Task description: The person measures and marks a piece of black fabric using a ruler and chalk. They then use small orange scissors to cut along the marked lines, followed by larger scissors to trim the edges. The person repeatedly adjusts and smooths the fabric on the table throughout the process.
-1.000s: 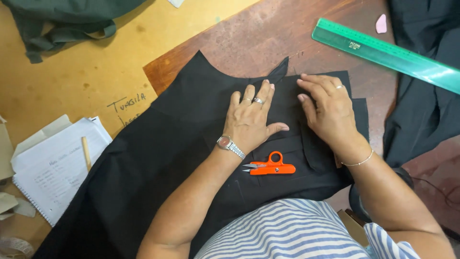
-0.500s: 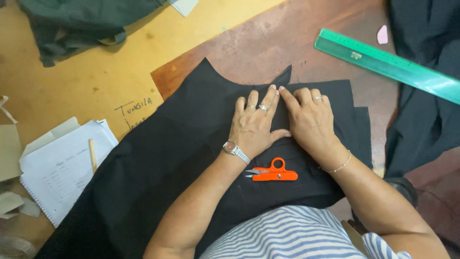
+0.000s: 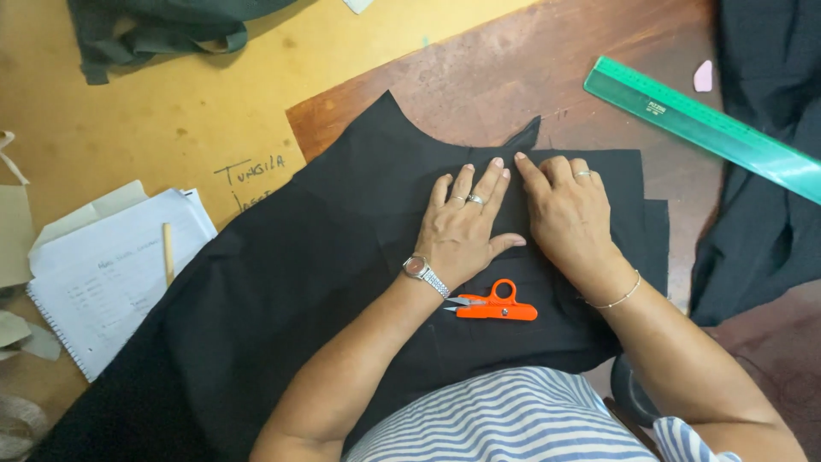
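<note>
The right hand [image 3: 571, 214] has been brought beside the left hand [image 3: 466, 229]; both are laid flat, fingers spread, on the black cloth [image 3: 342, 248] on the counter [image 3: 128, 145], so the cloth is being smoothed. Orange snips [image 3: 494, 307] lie just below. No container is seen.

Both hands, the left hand [image 3: 466, 231] and right hand [image 3: 569, 214], lie flat side by side on the black fabric [image 3: 325, 282]. Orange snips [image 3: 496, 306] lie just behind the left wrist. Toward the table's [image 3: 479, 77] far edge bare wood is open. A green ruler [image 3: 701, 128] bars the far right corner; a notebook [image 3: 107, 274] and pencil [image 3: 168, 252] crowd the left edge.
</note>
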